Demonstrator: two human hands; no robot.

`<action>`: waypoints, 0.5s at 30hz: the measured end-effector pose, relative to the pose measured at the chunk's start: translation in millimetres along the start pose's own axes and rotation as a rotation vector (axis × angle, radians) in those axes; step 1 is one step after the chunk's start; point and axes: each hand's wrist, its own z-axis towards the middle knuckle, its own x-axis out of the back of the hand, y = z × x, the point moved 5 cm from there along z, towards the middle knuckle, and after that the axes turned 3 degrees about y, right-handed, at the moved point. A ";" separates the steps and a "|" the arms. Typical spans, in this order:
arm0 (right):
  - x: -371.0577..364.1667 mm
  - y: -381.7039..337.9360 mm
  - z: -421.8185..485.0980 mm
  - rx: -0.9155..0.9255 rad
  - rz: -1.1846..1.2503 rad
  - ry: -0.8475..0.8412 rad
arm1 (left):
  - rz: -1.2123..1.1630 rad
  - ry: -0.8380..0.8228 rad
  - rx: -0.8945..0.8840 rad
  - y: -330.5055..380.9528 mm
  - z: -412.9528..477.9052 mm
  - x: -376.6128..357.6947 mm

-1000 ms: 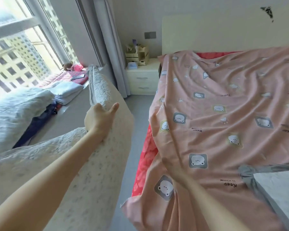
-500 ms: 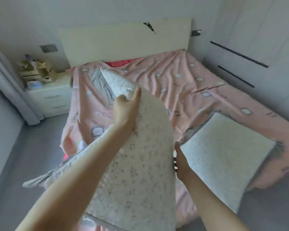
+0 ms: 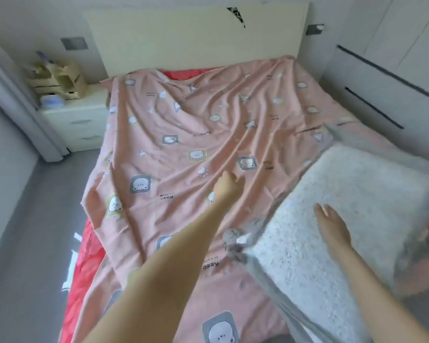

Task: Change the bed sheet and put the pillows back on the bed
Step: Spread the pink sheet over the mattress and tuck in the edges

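A white, nubby-textured pillow with a grey fabric border (image 3: 332, 219) is seen lying on the bed at about four o'clock in the view, near the foot end and well apart from the cream headboard (image 3: 196, 38) at twelve o'clock. It is blurred at its right edge, so whether one pillow or two lie there cannot be told. The right hand (image 3: 332, 226) is laid flat on top of it, fingers spread, gripping nothing. The left hand (image 3: 227, 185) is stretched out at the centre, loosely curled above the pink cotton sheet printed with small bear squares (image 3: 196, 125); whether a fold is pinched cannot be told.

The sheet is spread but wrinkled, and a red under-layer (image 3: 89, 256) is left exposed along the eight o'clock edge and at the head.

Risks are judged as follows: the loose, untucked sheet could be dragged askew if the pillow is slid rather than lifted, and more red could be uncovered. A pale bedside cabinet (image 3: 77, 122) stands at ten o'clock.
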 end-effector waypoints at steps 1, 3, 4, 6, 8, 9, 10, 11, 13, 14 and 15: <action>-33.8 -10.0 -9.6 0.016 -0.014 -0.057 | 0.019 0.035 0.057 -38.9 0.4 18.3; -107.7 -31.4 -40.6 0.077 -0.079 -0.224 | 0.053 0.131 0.200 -124.9 -4.8 63.6; -146.0 -39.8 -60.2 0.125 -0.127 -0.301 | 0.058 0.169 0.276 -166.0 -13.8 89.8; -217.9 -49.1 -105.4 0.184 -0.224 -0.433 | 0.054 0.251 0.394 -248.1 -31.2 139.8; -287.4 -47.9 -155.8 0.234 -0.326 -0.543 | 0.110 0.309 0.486 -322.8 -53.3 186.7; -319.0 -45.0 -181.9 0.268 -0.381 -0.583 | 0.139 0.324 0.535 -359.0 -64.4 206.6; -351.2 -38.6 -206.9 0.292 -0.433 -0.619 | 0.155 0.340 0.575 -393.2 -76.0 224.6; -382.0 -30.2 -231.4 0.298 -0.467 -0.645 | 0.167 0.355 0.604 -426.1 -87.1 240.4; -439.4 -15.3 -281.3 0.276 -0.507 -0.672 | 0.176 0.348 0.644 -488.3 -106.1 265.5; -467.3 -8.7 -305.2 0.250 -0.518 -0.674 | 0.163 0.326 0.668 -517.8 -115.2 276.5; -493.9 -3.9 -327.9 0.223 -0.526 -0.665 | 0.148 0.303 0.676 -546.3 -123.4 286.3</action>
